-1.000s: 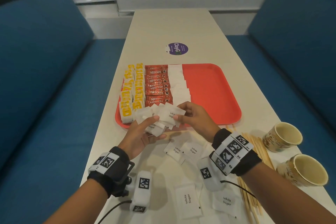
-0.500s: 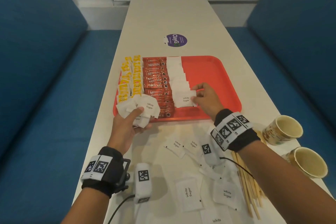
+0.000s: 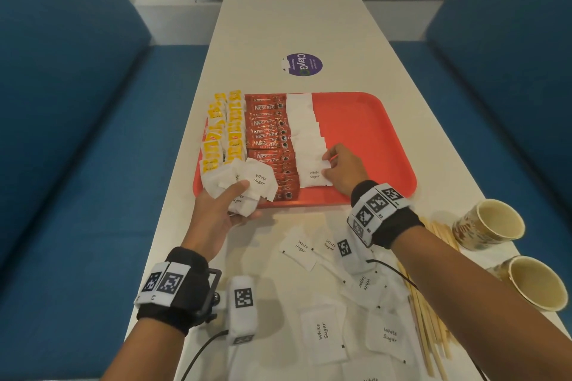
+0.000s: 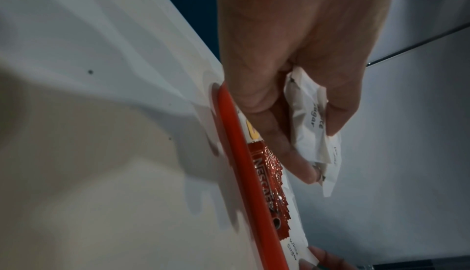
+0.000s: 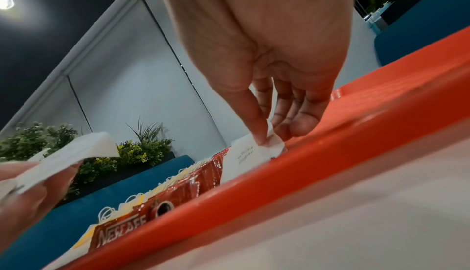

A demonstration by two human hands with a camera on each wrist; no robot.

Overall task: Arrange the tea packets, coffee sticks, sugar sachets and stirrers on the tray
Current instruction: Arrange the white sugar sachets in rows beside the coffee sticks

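From the head view, the right hand (image 3: 342, 172) pinches the right edge of a sugar sachet (image 3: 314, 177) at the near end of the white column on the red tray (image 3: 371, 133); thumb and fingers curl onto its edge, so the grip has not let go. The sachet lies flat, its long axis across the tray, toward nine o'clock from the grip. The left hand (image 3: 216, 213) holds a fanned bundle of sachets (image 3: 244, 182) over the tray's near-left corner, toward nine o'clock of the right hand and nearer the coffee sticks (image 3: 269, 145) and tea packets (image 3: 223, 133). Loose sachets (image 3: 322, 331), stirrers (image 3: 427, 331) and two paper cups (image 3: 492, 223) wait on the surface at five o'clock.

From the left wrist, fingers (image 4: 279, 137) curl round the crumpled bundle above the tray rim (image 4: 244, 164).

From the right wrist, the thumb (image 5: 251, 117) presses the sachet's corner down beside the coffee row; the next sachet, I judge, comes from the left hand.
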